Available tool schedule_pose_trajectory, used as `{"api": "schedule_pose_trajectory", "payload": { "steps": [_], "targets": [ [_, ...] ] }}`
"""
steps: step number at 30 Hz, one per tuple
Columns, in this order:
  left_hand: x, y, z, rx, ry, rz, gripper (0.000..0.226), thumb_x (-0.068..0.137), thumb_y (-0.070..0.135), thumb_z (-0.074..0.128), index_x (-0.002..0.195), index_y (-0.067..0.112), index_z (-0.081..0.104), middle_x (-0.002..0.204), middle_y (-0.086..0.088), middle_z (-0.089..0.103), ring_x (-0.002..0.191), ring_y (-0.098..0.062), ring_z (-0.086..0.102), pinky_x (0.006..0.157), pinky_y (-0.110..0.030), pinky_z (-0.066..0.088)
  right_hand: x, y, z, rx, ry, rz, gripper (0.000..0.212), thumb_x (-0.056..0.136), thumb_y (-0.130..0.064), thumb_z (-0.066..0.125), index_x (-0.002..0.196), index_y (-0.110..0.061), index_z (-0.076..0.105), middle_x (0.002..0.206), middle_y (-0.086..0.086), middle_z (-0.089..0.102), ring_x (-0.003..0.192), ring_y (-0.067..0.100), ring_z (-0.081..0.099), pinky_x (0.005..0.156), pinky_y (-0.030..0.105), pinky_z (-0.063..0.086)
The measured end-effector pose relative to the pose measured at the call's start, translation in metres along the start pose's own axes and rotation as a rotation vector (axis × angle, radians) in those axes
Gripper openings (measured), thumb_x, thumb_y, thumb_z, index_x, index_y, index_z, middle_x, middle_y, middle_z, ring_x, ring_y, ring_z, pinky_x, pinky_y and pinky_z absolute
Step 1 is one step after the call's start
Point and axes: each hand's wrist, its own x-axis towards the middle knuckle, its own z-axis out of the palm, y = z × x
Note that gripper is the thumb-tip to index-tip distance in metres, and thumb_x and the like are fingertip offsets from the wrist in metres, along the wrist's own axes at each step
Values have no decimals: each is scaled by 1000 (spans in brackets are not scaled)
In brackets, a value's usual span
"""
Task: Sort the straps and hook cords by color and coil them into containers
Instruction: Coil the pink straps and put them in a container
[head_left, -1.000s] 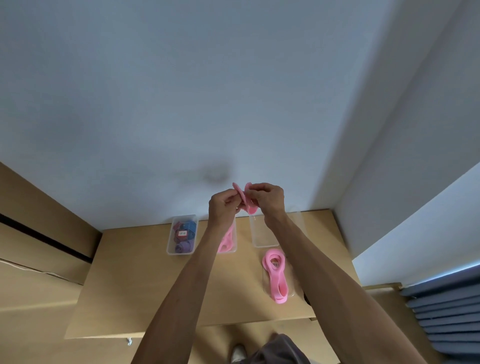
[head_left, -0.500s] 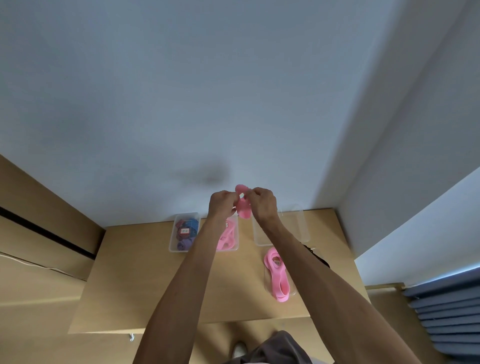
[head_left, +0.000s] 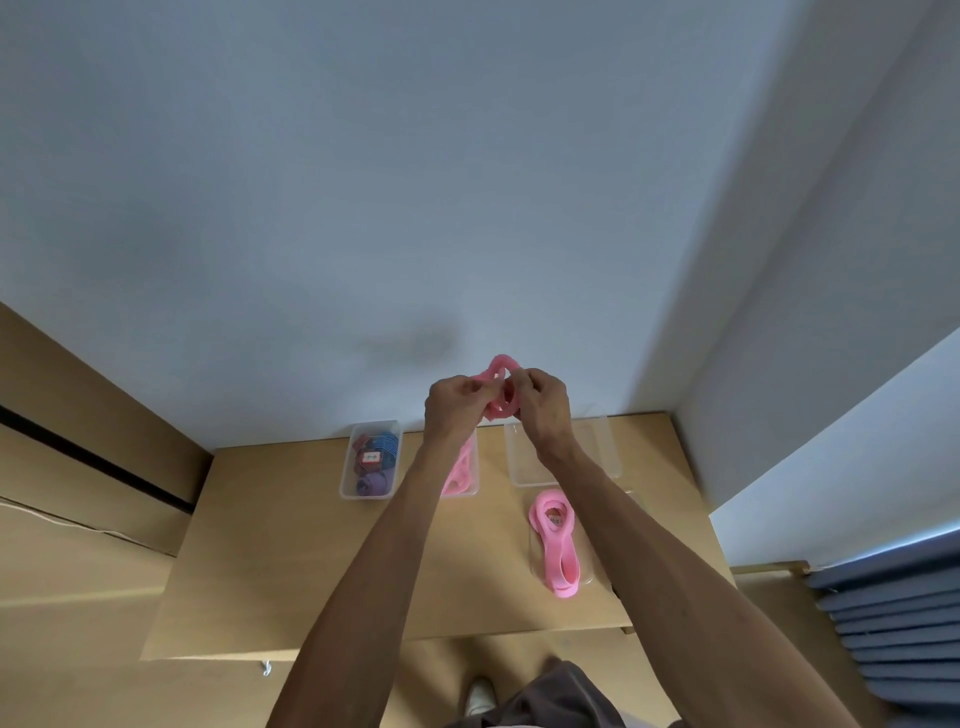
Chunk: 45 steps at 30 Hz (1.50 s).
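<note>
Pink strap (head_left: 500, 387) looped between my left hand (head_left: 453, 404) and right hand (head_left: 540, 405), fingers of both pinching it above the tabletop (head_left: 291, 545).

We take this for a plain room in a home or small office: a light wooden table (head_left: 291, 571) pushed into a corner of bare pale walls (head_left: 363, 182), wood panelling (head_left: 78, 441) at left, and grey-blue slatted blinds (head_left: 893, 634) at lower right.
</note>
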Motion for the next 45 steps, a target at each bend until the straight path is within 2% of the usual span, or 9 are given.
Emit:
{"api": "schedule_pose_trajectory", "payload": {
  "steps": [6, 15, 21, 25, 28, 30, 36, 40, 45],
  "targets": [
    [2, 1, -2, 189, 66, 134, 22, 92, 25, 65, 79, 9, 64, 78, -10, 65, 71, -22, 60, 66, -38, 48, -4, -3, -1, -70, 17, -18, 42, 97, -39, 55, 66, -16, 67, 74, 4, 74, 79, 28, 69, 77, 43, 55],
    [5, -5, -20, -588, 22, -164, 14, 101, 14, 47, 89, 10, 54, 104, -21, 74, 98, -32, 74, 80, -38, 60, 8, -13, -7, 378, 151, 350, 27, 103, -23, 32, 86, -10, 48, 75, 14, 71, 69, 29, 62, 65, 32, 48],
    [6, -13, -21, -323, 92, -192, 12, 95, 18, 59, 103, 10, 65, 96, -7, 76, 97, -26, 69, 72, -29, 56, -1, -12, -8, 500, 85, 315, 22, 102, -23, 36, 94, -7, 50, 84, 16, 77, 81, 32, 74, 78, 42, 59],
    [-2, -14, -21, 114, 313, 9, 35, 91, 9, 62, 125, 12, 63, 127, -6, 66, 109, -22, 62, 76, -21, 46, -7, -4, -7, 424, 69, 237, 31, 104, -29, 38, 107, -6, 58, 87, 10, 77, 88, 28, 75, 76, 38, 58],
    [-8, -15, -20, 340, 250, 323, 46, 85, -5, 63, 125, 17, 65, 137, 1, 58, 125, -14, 51, 91, -19, 43, -6, -2, -9, 331, 78, 182, 26, 101, -28, 44, 97, -5, 57, 84, 13, 76, 83, 23, 76, 74, 38, 56],
    [-5, -10, -16, 399, 60, 374, 34, 87, 2, 61, 116, 18, 69, 121, 3, 66, 110, -12, 57, 84, -16, 45, -5, -2, -10, 275, 58, 151, 27, 101, -27, 46, 93, -5, 58, 88, 16, 74, 85, 26, 76, 73, 43, 58],
    [0, -8, -11, 199, -336, 94, 7, 82, 12, 70, 85, 14, 76, 71, 5, 70, 67, -6, 67, 59, -19, 49, 3, 9, -26, 178, 62, 141, 29, 99, -34, 52, 96, -8, 63, 95, 13, 74, 85, 25, 75, 71, 48, 61],
    [-5, -19, 7, -105, -190, -106, 11, 79, 5, 74, 89, 7, 76, 75, -9, 72, 65, -16, 65, 58, -22, 51, 3, 20, -34, 186, 7, 210, 41, 82, -47, 69, 110, -18, 61, 92, 8, 76, 87, 24, 75, 85, 48, 60],
    [-8, -37, 33, -185, -43, -259, 14, 83, 10, 76, 97, 9, 75, 82, -11, 76, 64, -17, 72, 60, -24, 58, -2, 36, -43, -7, -15, 213, 59, 84, -29, 70, 138, -18, 50, 103, 11, 72, 99, 26, 70, 95, 49, 55]
  ]
}}
